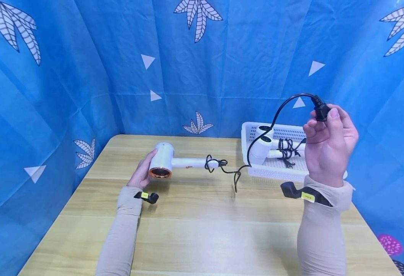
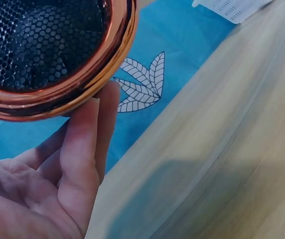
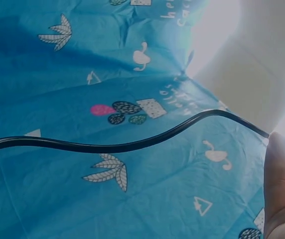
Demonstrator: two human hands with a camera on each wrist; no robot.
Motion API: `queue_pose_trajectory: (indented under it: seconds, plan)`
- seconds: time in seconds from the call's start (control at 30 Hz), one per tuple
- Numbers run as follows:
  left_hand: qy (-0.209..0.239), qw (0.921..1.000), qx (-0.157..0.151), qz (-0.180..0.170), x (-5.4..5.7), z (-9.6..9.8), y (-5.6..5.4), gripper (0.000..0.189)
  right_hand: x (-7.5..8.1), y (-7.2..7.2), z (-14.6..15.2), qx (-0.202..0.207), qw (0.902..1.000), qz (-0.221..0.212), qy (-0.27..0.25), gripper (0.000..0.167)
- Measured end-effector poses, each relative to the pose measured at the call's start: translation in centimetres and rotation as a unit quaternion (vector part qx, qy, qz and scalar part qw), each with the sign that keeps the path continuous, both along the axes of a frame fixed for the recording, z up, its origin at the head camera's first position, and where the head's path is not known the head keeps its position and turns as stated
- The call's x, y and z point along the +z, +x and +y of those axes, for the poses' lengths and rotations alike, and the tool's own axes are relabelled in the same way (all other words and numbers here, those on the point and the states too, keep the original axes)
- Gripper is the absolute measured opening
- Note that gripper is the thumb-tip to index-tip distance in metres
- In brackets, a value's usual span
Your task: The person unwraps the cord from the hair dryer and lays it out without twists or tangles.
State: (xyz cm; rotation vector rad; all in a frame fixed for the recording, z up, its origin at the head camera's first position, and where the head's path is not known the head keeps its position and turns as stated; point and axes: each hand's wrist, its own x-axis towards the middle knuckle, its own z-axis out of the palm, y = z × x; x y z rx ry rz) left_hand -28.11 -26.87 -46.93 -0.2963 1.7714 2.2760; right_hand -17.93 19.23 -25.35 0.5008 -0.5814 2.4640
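Wearing a coppery rim (image 2: 118, 30), the hair dryer (image 1: 162, 155) is glossy white.

From the wearer's head, my widest view faces forward and down over the wooden table (image 1: 202, 237) toward the blue curtain (image 1: 257, 57). My left-wrist camera, tilted, looks close past the left hand (image 2: 48, 189) at the hair dryer (image 2: 125, 30); both views share these and the white basket (image 2: 227, 7). My right-wrist camera faces the curtain, the right hand (image 3: 282, 189) at its edge, sharing the black cord (image 3: 102, 148) with the head view.
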Motion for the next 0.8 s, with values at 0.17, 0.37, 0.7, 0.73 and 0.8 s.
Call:
queue_pose_trajectory:
  seconds: [0.17, 0.37, 0.7, 0.73, 0.8]
  plan:
    - [0.031, 0.9994, 0.009, -0.009, 0.0, 0.0, -0.2, 0.06, -0.4, 0.7, 0.3, 0.011, 0.9999, 0.005, -0.002, 0.012]
    - [0.05, 0.9986, 0.008, -0.014, 0.1, 0.0, -0.3, 0.057, -1.2, 1.2, 0.4, 0.023, 0.9993, 0.023, 0.017, 0.013]
    - [0.061, 0.9978, 0.0, -0.026, 0.7, 0.3, -0.2, 0.067, -2.2, 0.9, 1.2, 0.053, 0.9967, 0.03, 0.053, 0.014]
    - [0.065, 0.9975, 0.0, -0.028, 0.8, 0.4, -0.2, 0.07, -2.3, 0.8, 1.4, 0.055, 0.9966, 0.026, 0.055, 0.014]
    - [0.071, 0.997, -0.001, -0.031, 1.1, 0.4, -0.1, 0.075, -2.5, 0.5, 1.6, 0.06, 0.9964, 0.019, 0.058, 0.014]
